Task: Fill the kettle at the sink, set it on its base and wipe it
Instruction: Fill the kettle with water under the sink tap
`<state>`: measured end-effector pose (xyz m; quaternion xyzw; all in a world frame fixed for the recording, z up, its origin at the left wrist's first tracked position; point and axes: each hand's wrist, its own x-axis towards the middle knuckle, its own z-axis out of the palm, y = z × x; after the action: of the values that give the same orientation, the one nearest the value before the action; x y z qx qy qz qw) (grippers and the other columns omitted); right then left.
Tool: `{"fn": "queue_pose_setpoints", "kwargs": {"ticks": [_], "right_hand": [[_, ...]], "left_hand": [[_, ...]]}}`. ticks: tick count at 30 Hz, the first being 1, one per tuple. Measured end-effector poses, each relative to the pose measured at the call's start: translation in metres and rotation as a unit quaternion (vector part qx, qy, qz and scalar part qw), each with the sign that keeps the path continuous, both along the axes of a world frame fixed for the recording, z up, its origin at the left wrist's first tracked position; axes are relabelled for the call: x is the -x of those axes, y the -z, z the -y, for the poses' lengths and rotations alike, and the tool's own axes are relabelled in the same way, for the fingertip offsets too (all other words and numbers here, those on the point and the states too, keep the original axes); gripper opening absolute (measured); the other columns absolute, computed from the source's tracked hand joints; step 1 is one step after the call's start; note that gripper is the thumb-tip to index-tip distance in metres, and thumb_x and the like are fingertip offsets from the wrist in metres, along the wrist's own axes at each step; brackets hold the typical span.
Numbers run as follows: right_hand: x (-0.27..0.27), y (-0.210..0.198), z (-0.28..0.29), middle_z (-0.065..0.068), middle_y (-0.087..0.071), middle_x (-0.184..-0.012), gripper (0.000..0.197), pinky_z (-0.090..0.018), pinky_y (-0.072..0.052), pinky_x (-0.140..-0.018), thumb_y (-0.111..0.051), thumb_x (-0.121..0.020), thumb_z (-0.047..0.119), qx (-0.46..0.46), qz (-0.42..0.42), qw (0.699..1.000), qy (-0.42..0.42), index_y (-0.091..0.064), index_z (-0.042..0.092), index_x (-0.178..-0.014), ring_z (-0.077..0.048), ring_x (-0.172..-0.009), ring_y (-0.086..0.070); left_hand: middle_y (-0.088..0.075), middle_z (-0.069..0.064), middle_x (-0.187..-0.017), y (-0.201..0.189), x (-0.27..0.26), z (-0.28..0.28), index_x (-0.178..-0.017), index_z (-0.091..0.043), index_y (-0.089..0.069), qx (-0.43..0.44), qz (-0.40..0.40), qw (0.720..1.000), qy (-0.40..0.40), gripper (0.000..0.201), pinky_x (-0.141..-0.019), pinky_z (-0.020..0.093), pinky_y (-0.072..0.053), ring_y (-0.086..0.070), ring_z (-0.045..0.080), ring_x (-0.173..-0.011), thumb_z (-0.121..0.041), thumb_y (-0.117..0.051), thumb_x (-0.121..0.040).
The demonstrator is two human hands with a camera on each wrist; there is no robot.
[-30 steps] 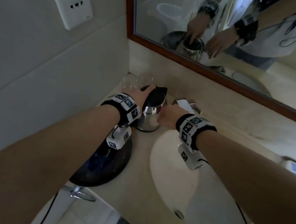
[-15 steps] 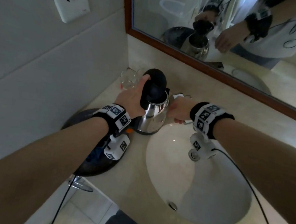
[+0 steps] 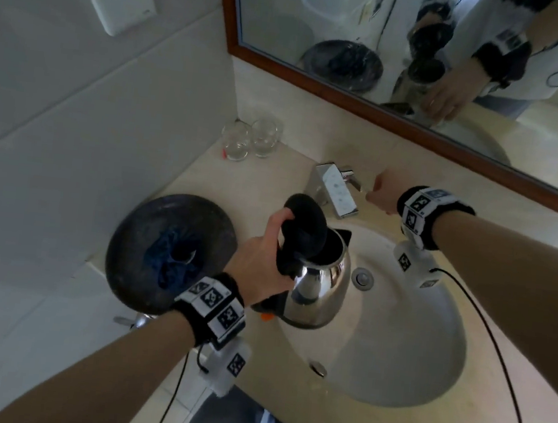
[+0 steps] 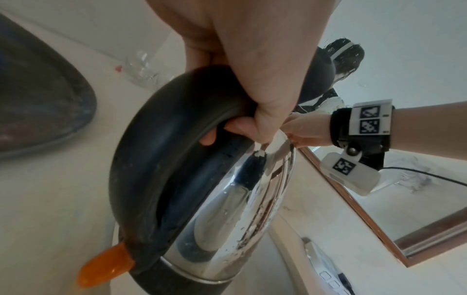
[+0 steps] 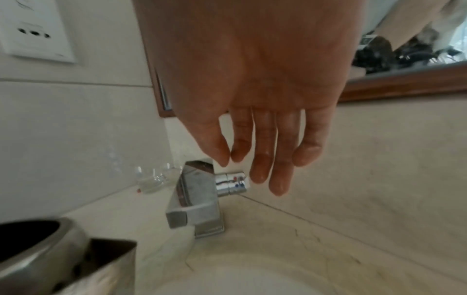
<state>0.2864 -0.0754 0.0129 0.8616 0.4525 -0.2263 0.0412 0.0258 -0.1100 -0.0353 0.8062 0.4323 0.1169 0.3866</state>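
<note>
Our left hand [image 3: 266, 265] is gripping the shiny steel kettle [image 3: 318, 284]; our right hand [image 5: 255, 127], fingers straight, is reaching for the silver tap knob [image 5: 231, 182]. Turning it too hard could splash water everywhere.

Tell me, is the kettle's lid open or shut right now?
Open. The black lid stands flipped up behind the kettle, whose dark mouth shows, while the left hand grips the handle over the sink.
</note>
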Motion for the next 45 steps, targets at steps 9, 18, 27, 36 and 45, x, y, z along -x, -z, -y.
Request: {"fn": "queue_pose_setpoints", "kwargs": {"ticks": [9, 18, 27, 36, 45], "right_hand": [[-0.014, 0.052, -0.033, -0.021, -0.062, -0.119, 0.033, -0.033, -0.039, -0.073, -0.038, -0.101, 0.027, 0.011, -0.017, 0.999, -0.026, -0.059, 0.002, -0.094, -0.033, -0.095, -0.058], [-0.028, 0.067, -0.060, -0.019, -0.062, -0.121, 0.031, -0.034, -0.041, -0.077, -0.047, -0.099, 0.014, 0.061, 0.042, 0.991, -0.110, -0.057, 0.001, -0.125, -0.028, -0.089, -0.055], [-0.043, 0.068, -0.070, -0.006, -0.046, -0.067, 0.021, -0.027, -0.037, -0.068, -0.051, -0.095, 0.008, 0.057, 0.057, 0.989, -0.126, -0.064, 0.000, -0.110, -0.025, -0.077, -0.047], [-0.046, 0.075, -0.070, -0.018, -0.067, -0.108, 0.022, -0.029, -0.039, -0.068, -0.051, -0.096, 0.011, 0.034, 0.053, 0.990, -0.130, -0.064, 0.002, -0.111, -0.027, -0.079, -0.052], [-0.046, 0.073, -0.072, -0.011, -0.055, -0.085, 0.023, -0.027, -0.040, -0.068, -0.052, -0.094, 0.008, 0.048, 0.051, 0.990, -0.119, -0.067, 0.000, -0.109, -0.026, -0.077, -0.051]], "left_hand": [[-0.065, 0.001, -0.086, 0.055, -0.046, -0.003, -0.131, -0.046, -0.016, 0.056, 0.029, 0.998, -0.013, 0.090, -0.069, 0.039, -0.057, -0.066, 0.024, -0.072, -0.022, -0.073, -0.066], [-0.063, -0.001, -0.080, 0.081, -0.072, -0.037, -0.132, -0.042, -0.018, 0.051, 0.031, 0.998, -0.020, 0.087, -0.068, 0.039, -0.056, -0.066, 0.024, -0.069, -0.020, -0.073, -0.069], [-0.066, 0.005, -0.074, 0.079, -0.081, -0.050, -0.129, -0.042, -0.019, 0.055, 0.061, 0.996, -0.028, 0.088, -0.058, 0.029, -0.052, -0.064, 0.018, -0.062, -0.012, -0.074, -0.067], [-0.069, 0.007, -0.077, 0.076, -0.084, -0.047, -0.127, -0.045, -0.018, 0.067, 0.080, 0.994, -0.025, 0.090, -0.062, 0.035, -0.057, -0.066, 0.020, -0.064, -0.010, -0.076, -0.068], [-0.070, 0.009, -0.079, 0.068, -0.086, -0.050, -0.129, -0.043, -0.019, 0.061, 0.079, 0.995, -0.019, 0.088, -0.064, 0.046, -0.058, -0.066, 0.022, -0.063, -0.013, -0.074, -0.067]]}}
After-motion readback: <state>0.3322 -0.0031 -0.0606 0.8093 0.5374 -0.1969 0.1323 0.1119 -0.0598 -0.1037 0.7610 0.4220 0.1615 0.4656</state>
